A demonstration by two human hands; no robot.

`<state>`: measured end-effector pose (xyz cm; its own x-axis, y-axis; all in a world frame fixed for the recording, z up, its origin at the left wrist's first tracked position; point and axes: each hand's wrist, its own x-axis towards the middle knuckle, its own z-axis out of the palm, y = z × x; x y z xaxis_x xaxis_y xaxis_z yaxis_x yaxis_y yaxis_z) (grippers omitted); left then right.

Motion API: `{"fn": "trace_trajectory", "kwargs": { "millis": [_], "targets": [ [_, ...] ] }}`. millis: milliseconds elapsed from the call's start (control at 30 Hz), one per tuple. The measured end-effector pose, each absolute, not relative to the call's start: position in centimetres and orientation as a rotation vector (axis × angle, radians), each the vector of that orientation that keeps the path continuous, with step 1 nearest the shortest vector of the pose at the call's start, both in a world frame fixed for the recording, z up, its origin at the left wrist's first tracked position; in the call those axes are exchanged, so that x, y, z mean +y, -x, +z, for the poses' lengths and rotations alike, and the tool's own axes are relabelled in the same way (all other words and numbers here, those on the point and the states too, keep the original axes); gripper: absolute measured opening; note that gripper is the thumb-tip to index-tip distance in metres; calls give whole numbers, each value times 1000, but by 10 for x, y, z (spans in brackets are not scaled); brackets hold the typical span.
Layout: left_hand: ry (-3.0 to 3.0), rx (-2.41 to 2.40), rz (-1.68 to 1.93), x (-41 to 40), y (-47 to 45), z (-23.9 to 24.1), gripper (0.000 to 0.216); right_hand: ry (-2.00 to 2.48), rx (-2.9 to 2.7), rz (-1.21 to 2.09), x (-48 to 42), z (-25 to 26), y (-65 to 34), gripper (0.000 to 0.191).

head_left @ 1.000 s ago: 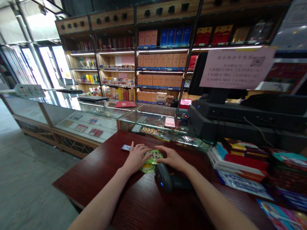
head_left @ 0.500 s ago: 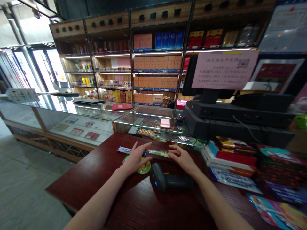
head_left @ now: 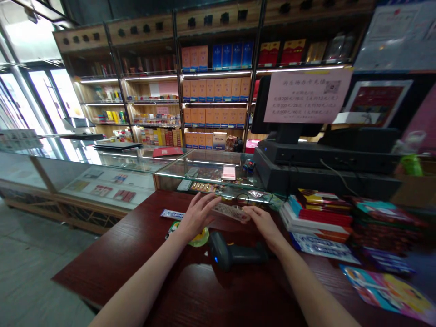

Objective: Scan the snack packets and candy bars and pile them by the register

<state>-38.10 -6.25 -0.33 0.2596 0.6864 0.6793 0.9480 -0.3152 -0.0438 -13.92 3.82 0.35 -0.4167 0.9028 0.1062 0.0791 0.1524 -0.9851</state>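
A narrow flat packet (head_left: 230, 211) with fine print on its pale face is tilted up above the dark red wooden table (head_left: 136, 254). My right hand (head_left: 264, 223) pinches its right end between thumb and fingers. At the packet's left end is my left hand (head_left: 196, 217), fingers stretched out; whether they touch it I cannot tell. Under and beside that hand lie a blue and white stick packet (head_left: 172, 213) and a round green and yellow package (head_left: 199, 238), partly covered. Nearer to me, a black handheld barcode scanner (head_left: 235, 254) with a blue light rests on its side.
To the right are stacked snack boxes (head_left: 320, 218), blue and white packets (head_left: 323, 247) and a colourful pouch (head_left: 384, 290). A till with a monitor bearing a pink sign (head_left: 306, 97) stands behind them. Beyond the table is a glass display counter (head_left: 204, 168).
The packet has been tipped up off the table, turning its printed face into view. My right hand has closed on its right end. The view has shifted slightly right.
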Motion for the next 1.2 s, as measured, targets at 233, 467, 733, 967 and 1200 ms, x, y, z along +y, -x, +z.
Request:
{"fn": "trace_trajectory", "kwargs": {
  "millis": [233, 467, 733, 967, 1200],
  "targets": [
    [1984, -1496, -755, -53, 382, -17, 70, 945, -1458, 1598, 38, 3, 138, 37],
    [1989, -1517, -810, -59, 382, -12, 79, 907, -1441, 1623, 32, 12, 138, 41],
    [1938, -1555, -855, -66, 378, -8, 85, 939, -1770, 1227, 35, 4, 133, 46],
    [1942, -1574, -857, -67, 381, -8, 82, 816, -2321, 917, 1, 9, 101, 55],
    [1923, -1553, -856, -68, 381, -9, 80, 615, -2707, 733, -24, 0, 85, 80]
  ]
}}
